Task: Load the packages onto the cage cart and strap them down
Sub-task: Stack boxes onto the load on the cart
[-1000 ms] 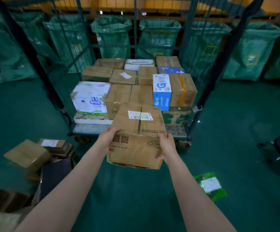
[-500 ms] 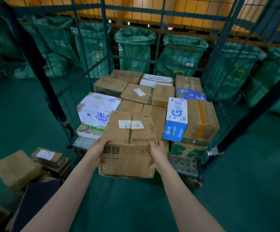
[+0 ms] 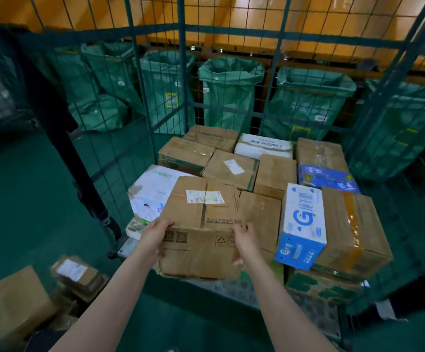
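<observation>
Green sacks (image 3: pixel 228 97) line the wall behind a blue wire cage cart (image 3: pixel 153 102) half-filled with parcels. Both hands, left (image 3: pixel 153 237) and right (image 3: pixel 244 243), grip a taped brown cardboard box (image 3: pixel 201 224) by its sides, at the cart's front edge beside a blue-and-white carton (image 3: pixel 301 224).

A parcel sorting depot: a wire cage cart (image 3: pixel 140 102) loaded with taped, labelled cartons (image 3: pixel 231 168), green mail sacks (image 3: pixel 228 97) lining the wall, green floor (image 3: pixel 16 212).
</observation>
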`<control>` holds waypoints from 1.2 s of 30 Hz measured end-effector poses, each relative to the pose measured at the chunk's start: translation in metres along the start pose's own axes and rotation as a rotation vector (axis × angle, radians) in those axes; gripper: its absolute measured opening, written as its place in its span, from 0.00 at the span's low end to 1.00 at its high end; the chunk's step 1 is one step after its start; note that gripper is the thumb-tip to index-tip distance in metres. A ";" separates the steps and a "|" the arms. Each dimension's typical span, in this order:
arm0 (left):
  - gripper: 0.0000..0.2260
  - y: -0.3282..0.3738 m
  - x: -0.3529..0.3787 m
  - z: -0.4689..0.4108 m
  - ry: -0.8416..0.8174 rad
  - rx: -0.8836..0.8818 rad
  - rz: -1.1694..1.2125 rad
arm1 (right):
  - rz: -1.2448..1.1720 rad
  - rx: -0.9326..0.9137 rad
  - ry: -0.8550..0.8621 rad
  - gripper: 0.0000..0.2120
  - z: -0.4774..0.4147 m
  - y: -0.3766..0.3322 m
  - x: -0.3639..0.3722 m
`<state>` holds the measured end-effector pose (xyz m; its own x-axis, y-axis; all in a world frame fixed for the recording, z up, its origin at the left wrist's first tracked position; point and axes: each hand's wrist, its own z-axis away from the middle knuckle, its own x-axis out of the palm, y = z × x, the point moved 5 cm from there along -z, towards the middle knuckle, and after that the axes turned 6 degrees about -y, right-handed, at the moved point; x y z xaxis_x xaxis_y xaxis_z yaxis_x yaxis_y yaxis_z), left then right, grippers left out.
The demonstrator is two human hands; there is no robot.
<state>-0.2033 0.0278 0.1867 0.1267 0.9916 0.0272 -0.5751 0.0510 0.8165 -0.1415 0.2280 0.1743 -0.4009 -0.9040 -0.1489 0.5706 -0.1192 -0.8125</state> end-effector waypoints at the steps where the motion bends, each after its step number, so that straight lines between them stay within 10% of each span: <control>1: 0.11 0.010 0.000 -0.011 -0.011 0.010 -0.010 | -0.019 0.003 0.003 0.24 -0.010 -0.007 0.005; 20: 0.18 0.161 0.016 -0.219 -0.034 0.047 -0.134 | -0.106 0.010 0.063 0.26 -0.186 -0.139 0.056; 36: 0.06 0.254 0.085 -0.368 -0.003 0.030 -0.017 | -0.131 -0.041 0.037 0.20 -0.359 -0.242 0.050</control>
<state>-0.6362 0.1686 0.1843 0.1390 0.9902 0.0152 -0.5482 0.0641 0.8339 -0.5572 0.3586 0.1614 -0.4967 -0.8658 -0.0599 0.4821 -0.2179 -0.8486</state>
